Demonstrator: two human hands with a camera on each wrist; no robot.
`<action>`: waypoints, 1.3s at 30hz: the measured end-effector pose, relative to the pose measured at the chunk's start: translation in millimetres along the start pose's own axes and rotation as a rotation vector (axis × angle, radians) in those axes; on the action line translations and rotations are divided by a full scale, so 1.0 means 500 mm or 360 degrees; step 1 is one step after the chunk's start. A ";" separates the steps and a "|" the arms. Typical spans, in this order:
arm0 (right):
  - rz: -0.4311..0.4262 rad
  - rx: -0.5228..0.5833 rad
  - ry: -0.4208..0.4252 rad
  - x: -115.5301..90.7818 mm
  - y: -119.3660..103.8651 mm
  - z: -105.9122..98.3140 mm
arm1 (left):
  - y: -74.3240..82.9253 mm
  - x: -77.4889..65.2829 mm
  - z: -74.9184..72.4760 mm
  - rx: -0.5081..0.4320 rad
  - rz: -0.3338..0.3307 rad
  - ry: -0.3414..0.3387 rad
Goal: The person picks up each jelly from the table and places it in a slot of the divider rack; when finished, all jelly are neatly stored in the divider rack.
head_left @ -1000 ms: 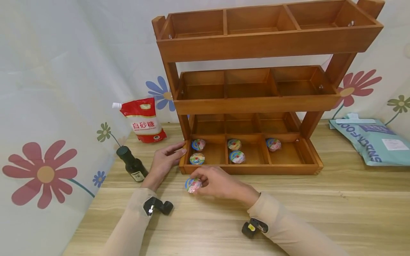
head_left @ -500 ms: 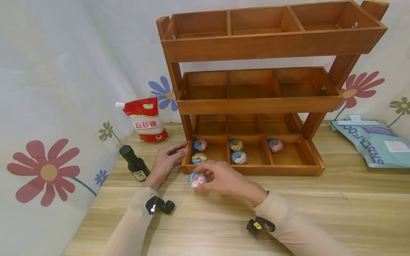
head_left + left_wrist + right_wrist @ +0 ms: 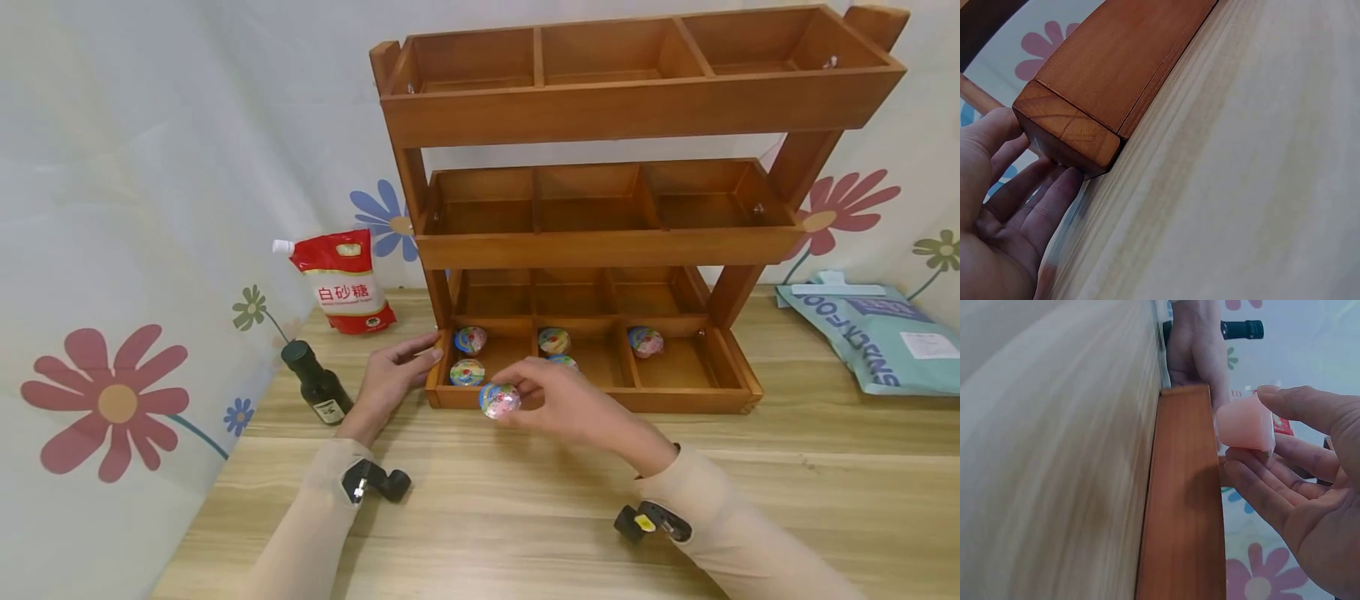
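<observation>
My right hand pinches a pink jelly cup by its edge, lid facing up, just in front of the bottom tray's front wall. In the right wrist view the cup's pink body sits between thumb and fingers. My left hand touches the left end of the wooden rack, its fingers loosely extended against the wood. The bottom tray's left compartment holds two jelly cups. Two more lie in the middle one, the nearer partly hidden by my right hand. A single cup is in the right compartment.
A red and white sugar pouch and a dark bottle stand left of the rack. On the right lies a light blue bag. Two upper tiers overhang the bottom tray. The wooden table extends in front.
My right hand has lifted the jelly cup and carried it to the right, closer to the tray's front wall. The left hand stays at the rack's end. The head view has shifted slightly.
</observation>
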State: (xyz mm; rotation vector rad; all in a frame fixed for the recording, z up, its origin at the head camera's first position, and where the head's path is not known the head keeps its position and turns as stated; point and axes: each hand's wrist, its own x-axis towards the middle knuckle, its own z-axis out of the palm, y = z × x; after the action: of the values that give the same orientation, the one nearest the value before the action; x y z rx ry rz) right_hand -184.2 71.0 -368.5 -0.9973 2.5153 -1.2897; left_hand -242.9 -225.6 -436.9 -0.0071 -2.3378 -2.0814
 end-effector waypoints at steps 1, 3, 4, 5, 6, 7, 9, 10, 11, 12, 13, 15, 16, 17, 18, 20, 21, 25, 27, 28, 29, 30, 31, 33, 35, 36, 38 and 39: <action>-0.0001 -0.0007 0.0014 -0.003 0.002 -0.005 | 0.000 0.000 0.000 0.0004 0.0000 0.0000; -0.0002 -0.0023 0.0042 -0.008 0.005 -0.015 | 0.001 0.001 -0.001 0.0004 -0.0001 0.0002; -0.0003 -0.0033 0.0055 -0.011 0.006 -0.020 | 0.001 0.001 -0.001 0.0002 -0.0003 0.0004; -0.0001 -0.0040 0.0065 -0.014 0.007 -0.025 | 0.001 0.001 -0.001 -0.0002 -0.0004 0.0005; 0.0000 -0.0043 0.0072 -0.016 0.009 -0.029 | 0.001 0.002 -0.001 -0.0003 -0.0005 0.0005; 0.0000 -0.0044 0.0078 -0.018 0.010 -0.034 | 0.001 0.002 -0.001 0.0000 -0.0006 0.0005; -0.0009 -0.0049 0.0090 -0.023 0.012 -0.041 | 0.001 0.002 -0.001 -0.0006 -0.0006 0.0009; -0.0016 -0.0054 0.0095 -0.025 0.014 -0.044 | 0.001 0.003 -0.001 -0.0009 -0.0004 0.0010; -0.0021 -0.0055 0.0097 -0.027 0.016 -0.047 | 0.002 0.003 -0.001 -0.0014 -0.0002 0.0009; -0.0025 -0.0059 0.0104 -0.029 0.018 -0.049 | 0.002 0.003 -0.001 -0.0012 0.0001 0.0007; -0.0032 -0.0063 0.0109 -0.031 0.021 -0.052 | 0.002 0.003 -0.001 -0.0018 0.0002 0.0006; -0.0043 -0.0067 0.0118 -0.035 0.025 -0.057 | 0.002 0.003 -0.001 -0.0029 0.0004 0.0001; -0.0037 -0.0065 0.0123 -0.037 0.027 -0.059 | 0.002 0.003 -0.001 -0.0030 0.0006 -0.0003; -0.0036 -0.0059 0.0128 -0.038 0.029 -0.062 | 0.001 0.003 -0.001 -0.0032 0.0007 -0.0006; -0.0032 -0.0055 0.0133 -0.041 0.030 -0.065 | 0.001 0.003 -0.001 -0.0029 0.0009 -0.0010; -0.0022 -0.0038 0.0138 -0.045 0.032 -0.071 | 0.000 0.004 -0.001 -0.0026 0.0010 -0.0010; -0.0014 -0.0027 0.0143 -0.047 0.034 -0.074 | 0.000 0.004 0.000 -0.0027 0.0008 -0.0006; 0.0029 -0.0025 0.0176 -0.059 0.040 -0.091 | -0.001 0.004 0.000 -0.0021 0.0004 -0.0002; 0.0062 -0.0037 0.0193 -0.064 0.043 -0.100 | -0.001 0.004 0.000 -0.0020 0.0003 -0.0001; 0.0081 -0.0054 0.0201 -0.067 0.045 -0.105 | -0.002 0.004 0.000 -0.0023 0.0002 0.0000; 0.0097 -0.0063 0.0205 -0.071 0.046 -0.110 | -0.002 0.005 0.000 -0.0021 0.0002 0.0003; 0.0112 -0.0072 0.0212 -0.074 0.049 -0.116 | -0.002 0.005 0.000 -0.0017 0.0004 0.0003; 0.0127 -0.0083 0.0217 -0.076 0.051 -0.121 | -0.003 0.005 -0.001 -0.0012 0.0004 0.0003; 0.0155 -0.0116 0.0231 -0.082 0.057 -0.132 | -0.003 0.005 -0.001 -0.0008 0.0006 0.0002; 0.0192 -0.0133 0.0249 -0.087 0.063 -0.142 | -0.003 0.005 -0.001 0.0001 0.0007 0.0000; 0.0216 -0.0136 0.0258 -0.090 0.065 -0.147 | -0.003 0.005 -0.002 0.0003 0.0008 -0.0004; 0.0262 -0.0150 0.0276 -0.095 0.070 -0.156 | -0.002 0.003 -0.002 0.0000 0.0003 -0.0008; 0.0286 -0.0148 0.0284 -0.097 0.073 -0.160 | -0.002 0.002 -0.002 0.0000 0.0000 -0.0009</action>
State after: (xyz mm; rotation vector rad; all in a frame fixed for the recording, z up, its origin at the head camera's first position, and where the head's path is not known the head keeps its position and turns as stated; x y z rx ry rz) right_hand -197.4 169.8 -354.5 -0.6799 2.7467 -1.2704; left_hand -244.2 -226.7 -437.7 -0.0125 -2.3408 -2.0845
